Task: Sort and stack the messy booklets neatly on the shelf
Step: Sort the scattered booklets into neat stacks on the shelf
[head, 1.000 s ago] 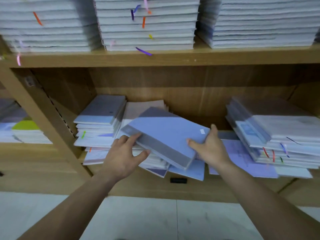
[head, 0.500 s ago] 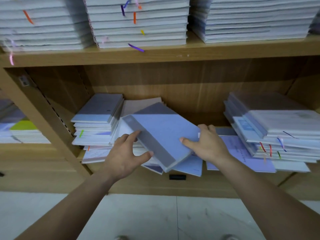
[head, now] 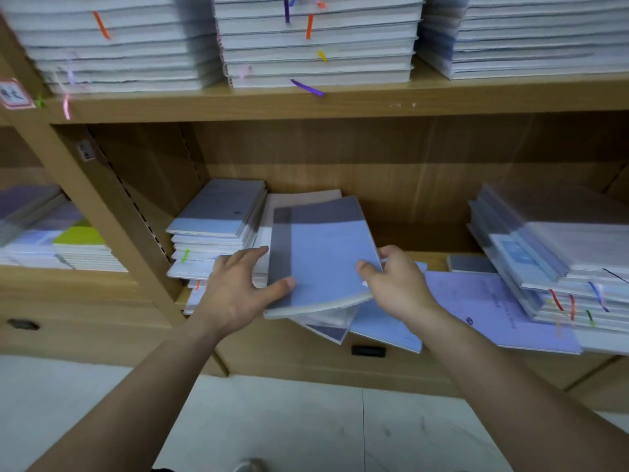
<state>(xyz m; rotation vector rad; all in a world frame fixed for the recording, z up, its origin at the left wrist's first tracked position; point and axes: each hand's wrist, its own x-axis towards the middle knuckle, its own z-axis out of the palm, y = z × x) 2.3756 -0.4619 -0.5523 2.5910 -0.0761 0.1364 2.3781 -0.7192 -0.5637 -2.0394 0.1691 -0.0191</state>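
Two hands grip a blue booklet (head: pixel 323 257) just above the loose pile (head: pixel 384 323) on the shelf (head: pixel 432 258).
The left hand (head: pixel 238 291) and the right hand (head: pixel 396 287) each pinch one side edge, thumbs on top. The booklet seems light, thin and bendy, with a smooth cover, so both edges need support.

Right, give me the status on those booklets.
Done: upper-shelf stacks look squared. In hand: the left hand and right hand grip a blue booklet. Left: splayed booklets beneath it, the purple booklet and the leaning right pile.
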